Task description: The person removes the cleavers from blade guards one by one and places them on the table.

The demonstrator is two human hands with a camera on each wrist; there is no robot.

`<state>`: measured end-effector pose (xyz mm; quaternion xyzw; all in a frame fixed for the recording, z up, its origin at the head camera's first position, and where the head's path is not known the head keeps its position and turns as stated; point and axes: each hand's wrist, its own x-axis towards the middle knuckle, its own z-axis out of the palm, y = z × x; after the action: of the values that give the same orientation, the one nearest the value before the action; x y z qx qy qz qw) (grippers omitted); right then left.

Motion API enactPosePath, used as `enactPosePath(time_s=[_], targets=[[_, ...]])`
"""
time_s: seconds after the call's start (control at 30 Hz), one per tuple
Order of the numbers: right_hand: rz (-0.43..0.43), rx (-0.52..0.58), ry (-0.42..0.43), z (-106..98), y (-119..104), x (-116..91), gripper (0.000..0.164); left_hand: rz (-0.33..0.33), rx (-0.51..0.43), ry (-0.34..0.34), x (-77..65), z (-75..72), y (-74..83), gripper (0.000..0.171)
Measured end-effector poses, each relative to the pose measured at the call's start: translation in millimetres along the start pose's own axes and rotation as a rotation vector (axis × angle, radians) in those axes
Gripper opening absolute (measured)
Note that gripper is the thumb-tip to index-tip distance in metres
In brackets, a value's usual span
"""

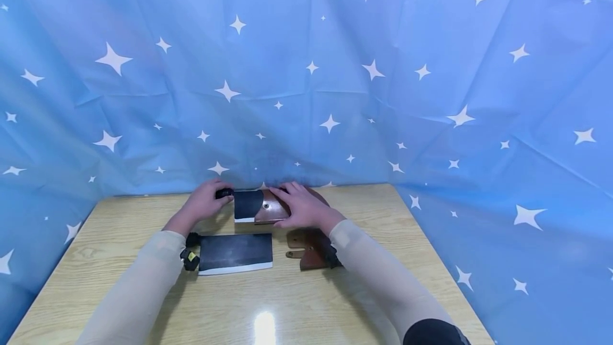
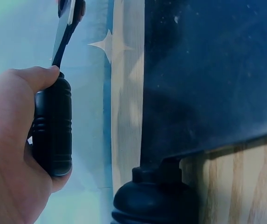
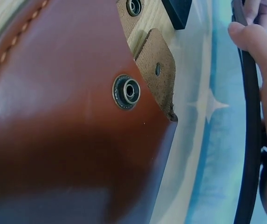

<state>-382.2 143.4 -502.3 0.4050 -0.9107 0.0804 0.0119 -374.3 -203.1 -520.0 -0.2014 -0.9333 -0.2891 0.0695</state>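
Note:
My left hand (image 1: 205, 202) grips the black handle (image 2: 53, 126) of a cleaver (image 1: 247, 204) near the back of the table. A brown leather sheath (image 1: 272, 212) covers the far part of its blade; the dark part near the handle and a strip of bright edge show. My right hand (image 1: 304, 206) holds the sheath, thumb on the near side and fingers over the top. In the right wrist view the sheathed cleaver appears edge-on beside the thumb.
A second cleaver (image 1: 235, 252) lies bare on the wooden table (image 1: 230, 307), its handle partly hidden by the left wrist camera. Beside it, under my right forearm, lies a second brown leather sheath (image 1: 313, 260) with a snap (image 3: 126, 91). A blue starry curtain (image 1: 268, 68) hangs behind.

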Motion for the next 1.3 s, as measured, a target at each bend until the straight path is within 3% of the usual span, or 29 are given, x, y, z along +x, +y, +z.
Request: enactPosePath(time_s=[0.5, 1.3], targets=[[0.017, -0.011, 0.0, 4.3, 4.8, -2.4, 0.112, -0.008, -0.006, -0.004, 0.2, -2.8, 6.3, 0.035], [0.007, 0.008, -0.002, 4.9, 9.6, -8.1, 0.111, -0.022, -0.02, -0.037, -2.9, -5.9, 0.6, 0.037]])
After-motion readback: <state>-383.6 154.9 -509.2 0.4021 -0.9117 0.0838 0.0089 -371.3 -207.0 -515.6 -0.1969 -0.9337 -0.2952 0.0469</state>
